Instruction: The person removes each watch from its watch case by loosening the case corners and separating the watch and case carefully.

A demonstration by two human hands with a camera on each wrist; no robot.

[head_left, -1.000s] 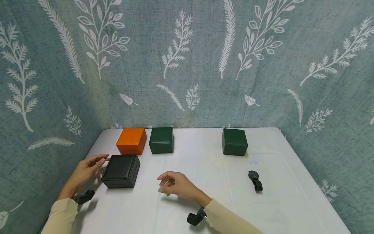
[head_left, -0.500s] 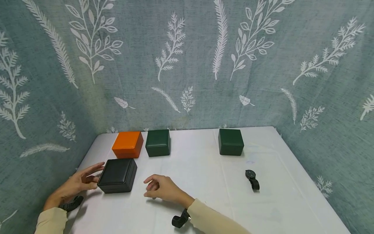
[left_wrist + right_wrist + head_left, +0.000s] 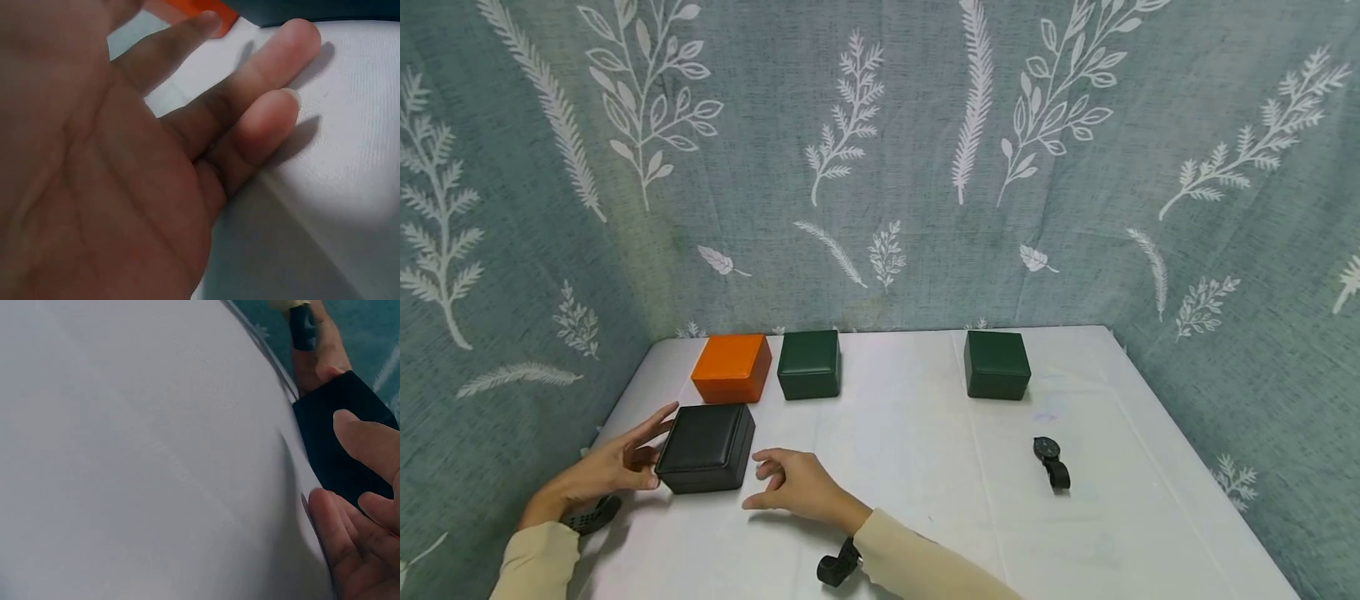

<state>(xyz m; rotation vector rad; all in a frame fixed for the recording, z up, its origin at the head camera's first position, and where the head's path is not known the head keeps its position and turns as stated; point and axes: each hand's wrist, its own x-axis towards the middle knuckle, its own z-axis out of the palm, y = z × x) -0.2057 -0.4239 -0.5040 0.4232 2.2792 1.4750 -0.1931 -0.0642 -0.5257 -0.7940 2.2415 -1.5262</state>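
A black square box (image 3: 706,448) with a padded lid sits shut on the left of the white table. My left hand (image 3: 613,467) is at the box's left side, thumb and fingers spread along that edge. In the left wrist view the fingers (image 3: 265,122) are loosely bent above the cloth, with a dark box edge (image 3: 325,9) beyond. Just right of the box, my right hand (image 3: 801,487) hovers with relaxed, slightly bent fingers and nothing in its grasp. The right wrist view shows its fingers (image 3: 331,512) apart from the black box (image 3: 344,437).
Behind the black box stand an orange box (image 3: 732,369) and a green box (image 3: 809,365). Another green box (image 3: 997,365) is at the back right. A black wristwatch (image 3: 1051,462) lies on the white table (image 3: 910,433) at the right. Patterned curtains (image 3: 880,167) enclose the table.
My right hand has moved left toward the black box. The left hand's thumb and fingers have come closer to the box's left side. The camera view has shifted slightly.
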